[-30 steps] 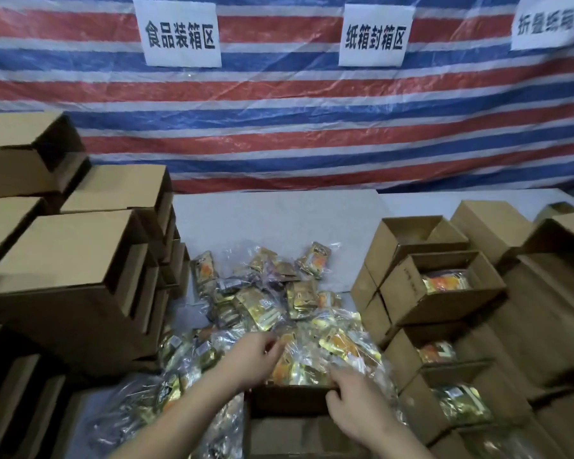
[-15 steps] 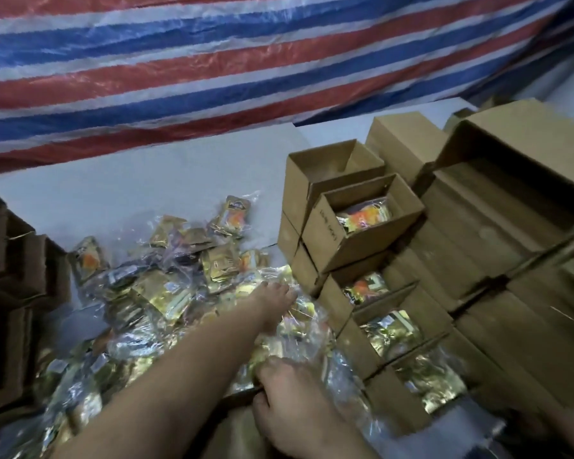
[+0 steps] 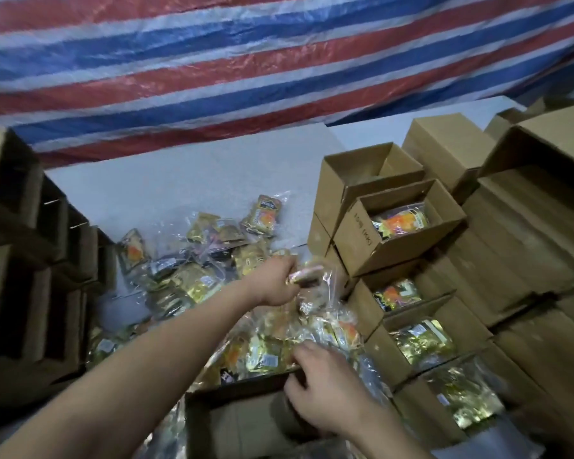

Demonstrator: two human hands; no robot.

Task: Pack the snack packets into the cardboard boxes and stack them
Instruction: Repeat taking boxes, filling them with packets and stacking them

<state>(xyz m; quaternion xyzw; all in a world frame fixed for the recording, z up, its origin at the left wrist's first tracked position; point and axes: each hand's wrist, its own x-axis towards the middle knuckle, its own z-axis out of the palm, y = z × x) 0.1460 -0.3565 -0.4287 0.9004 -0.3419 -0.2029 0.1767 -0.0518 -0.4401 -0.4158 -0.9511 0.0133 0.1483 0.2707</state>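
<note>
Lifted since half a sec ago, the left hand [image 3: 275, 281] now sits above the heap w/ fingers curled round one snack packet [image 3: 307, 274], raised clear of the pile; earlier it lay flat on the wrappers; camera view has also swung back a little, more of the left box stack showing

Right hand [image 3: 325, 389] rests at the far rim of the open cardboard box [image 3: 232, 422] nearest the person, fingers bent over the edge & touching the packets just behind it; whether it pinches a packet cannot be told

Loose snack packets [image 3: 206, 276], gold & clear wrappers, some w/ orange print, lie heaped on the grey tabletop [image 3: 179, 187] between the two box groups

At right, a stepped row of open boxes: the top one [image 3: 362, 183] w/ contents hard to make out; next down, a filled box [image 3: 398, 226] showing an orange-print packet; three more below it [image 3: 421, 342] w/ packets inside; closed boxes [image 3: 511, 246] stacked beside & behind them

At left, dark stacked boxes [image 3: 30, 260] w/ open sides facing the heap; interiors too dim to read

Behind the tabletop hangs a red, white & blue striped tarp [image 3: 246, 61]
</note>
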